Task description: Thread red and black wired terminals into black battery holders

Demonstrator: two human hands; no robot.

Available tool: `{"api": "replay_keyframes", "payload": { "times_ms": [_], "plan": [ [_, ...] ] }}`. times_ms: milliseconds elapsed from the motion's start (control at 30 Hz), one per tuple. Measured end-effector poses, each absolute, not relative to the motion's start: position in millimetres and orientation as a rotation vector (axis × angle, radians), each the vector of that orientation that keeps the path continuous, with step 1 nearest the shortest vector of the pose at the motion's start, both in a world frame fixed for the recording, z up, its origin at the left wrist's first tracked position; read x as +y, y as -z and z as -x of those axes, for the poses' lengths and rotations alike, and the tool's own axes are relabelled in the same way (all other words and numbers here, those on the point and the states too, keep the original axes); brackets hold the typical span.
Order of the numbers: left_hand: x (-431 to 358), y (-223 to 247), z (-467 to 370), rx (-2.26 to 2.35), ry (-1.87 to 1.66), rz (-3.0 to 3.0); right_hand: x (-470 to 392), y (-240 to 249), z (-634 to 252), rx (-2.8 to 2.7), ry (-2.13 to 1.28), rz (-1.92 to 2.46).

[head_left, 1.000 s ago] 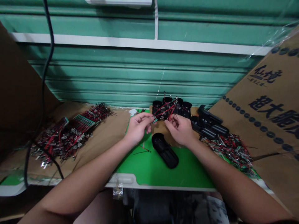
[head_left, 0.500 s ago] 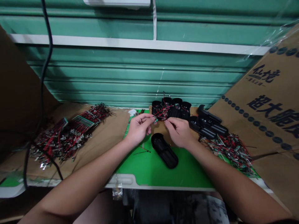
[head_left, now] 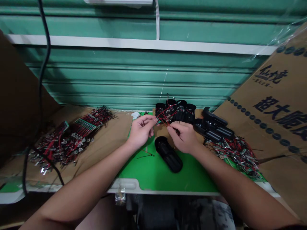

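Pinching red wires (head_left: 166,117) now in left hand (head_left: 142,131) and right hand (head_left: 183,135), close together, just beyond the black casing (head_left: 168,155) on the green bench (head_left: 153,179).

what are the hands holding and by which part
Left hand and right hand pinch red-wired pieces in their fingertips, near the lower ends; exact parts can't be told.
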State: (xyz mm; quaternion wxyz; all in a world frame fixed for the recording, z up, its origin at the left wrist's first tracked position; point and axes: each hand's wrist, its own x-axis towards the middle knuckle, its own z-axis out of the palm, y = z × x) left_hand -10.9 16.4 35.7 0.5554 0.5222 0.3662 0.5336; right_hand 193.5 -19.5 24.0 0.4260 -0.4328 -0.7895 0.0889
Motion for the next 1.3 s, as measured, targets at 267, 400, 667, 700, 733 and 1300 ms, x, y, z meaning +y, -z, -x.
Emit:
{"api": "replay_keyframes", "payload": {
  "times_ms": [267, 400, 667, 700, 733, 1300],
  "plan": [
    [15.8, -33.4, 10.0, 0.863, -1.227, -1.234, -22.1, -27.9, -189.4, -2.050, -0.248, 1.015],
    [17.1, -35.4, 10.8, 0.867, -1.247, -1.216, -20.4, -26.7, -192.4, -2.021, -0.249, 1.063],
    [19.9, -37.4, 12.7, 0.915, -1.318, -1.161, -17.2, -25.7, -199.3, -2.026, -0.219, 1.077],
    [20.4, -37.5, 13.1, 0.915, -1.329, -1.142, -16.1, -26.6, -201.3, -2.051, -0.217, 1.083],
    [20.9, -37.7, 13.4, 0.915, -1.338, -1.119, -14.7, -28.1, -203.5, -2.084, -0.228, 1.094],
    [15.5, -39.4, 11.2, 0.876, -1.189, -1.040, -15.4, -71.1, -256.9, -2.479, -0.497, 1.563]
  ]
}}
